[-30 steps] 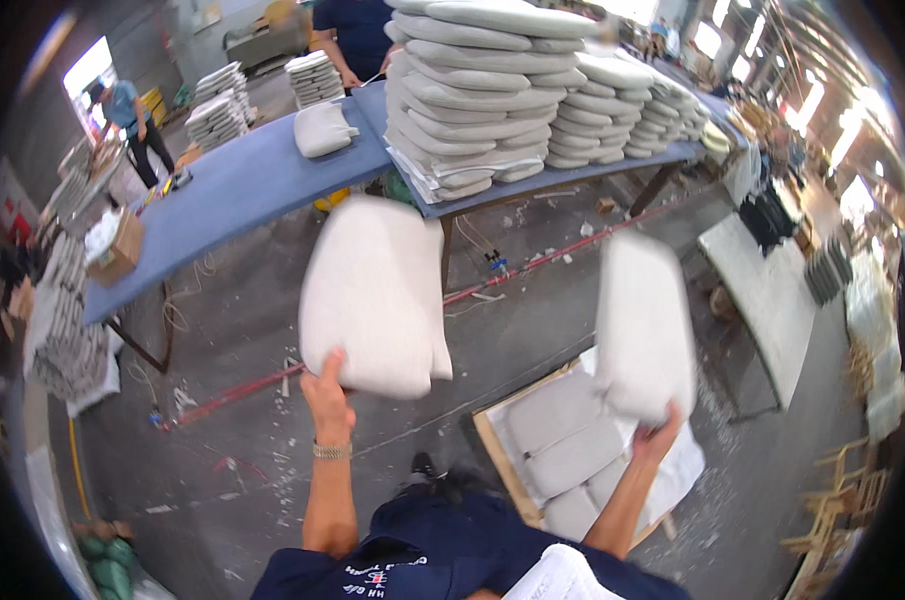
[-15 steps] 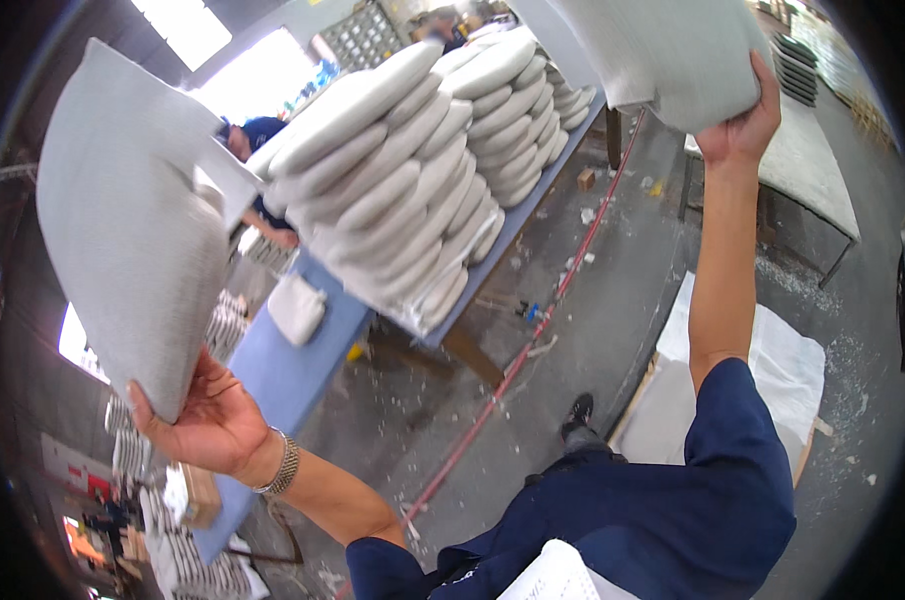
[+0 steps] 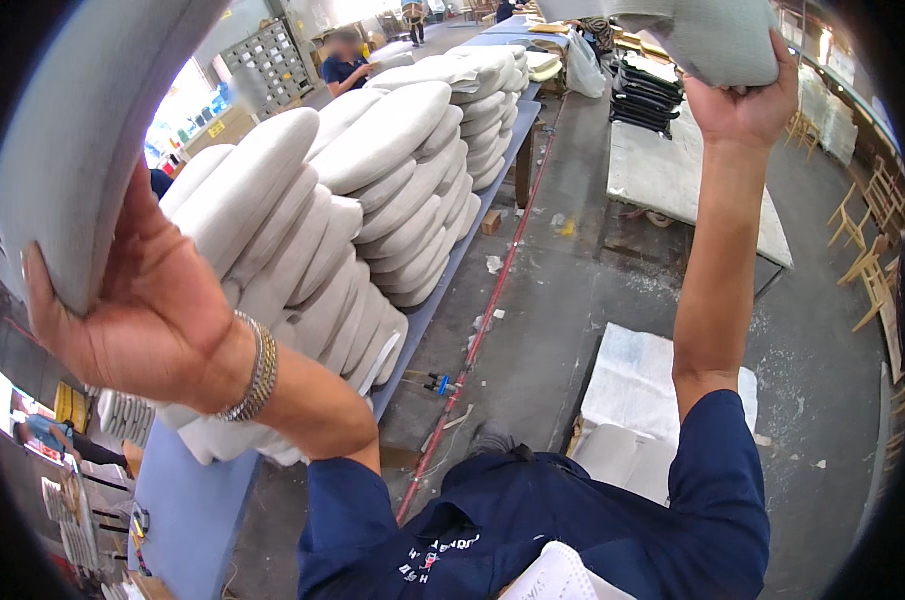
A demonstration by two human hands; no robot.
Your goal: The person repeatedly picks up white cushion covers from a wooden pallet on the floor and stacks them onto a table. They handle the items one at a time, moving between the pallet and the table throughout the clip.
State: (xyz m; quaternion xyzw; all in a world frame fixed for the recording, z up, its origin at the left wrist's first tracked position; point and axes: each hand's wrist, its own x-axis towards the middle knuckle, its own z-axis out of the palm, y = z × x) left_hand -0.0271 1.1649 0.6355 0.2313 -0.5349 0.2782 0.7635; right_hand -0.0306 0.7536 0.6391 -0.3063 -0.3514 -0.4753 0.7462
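Note:
My left hand (image 3: 163, 310), raised at the left, grips the lower edge of a pale grey seat cushion (image 3: 73, 130). That cushion rises close to the camera and runs out of view at the top. A metal watch (image 3: 253, 375) circles my left wrist. My right hand (image 3: 743, 108), on an outstretched arm at the upper right, is closed around the lower corner of another pale grey cushion (image 3: 718, 45), also partly cut off. Beyond my left hand, tall leaning piles of similar cushions (image 3: 403, 140) rest on a long blue-topped table (image 3: 188, 510).
A pale table (image 3: 663, 175) at the right carries a stack of black pieces (image 3: 645, 95). White sheeting (image 3: 628, 385) lies low beside me with a grey cushion on it. A red line (image 3: 498, 290) runs along the floor. Wooden chair frames (image 3: 863, 240) stand far right; a co-worker (image 3: 345, 65) is behind the piles.
The view has swung, and the cushion piles now appear larger and nearer. My left hand with its cushion has come up closer to the camera. Both hands keep their hold.

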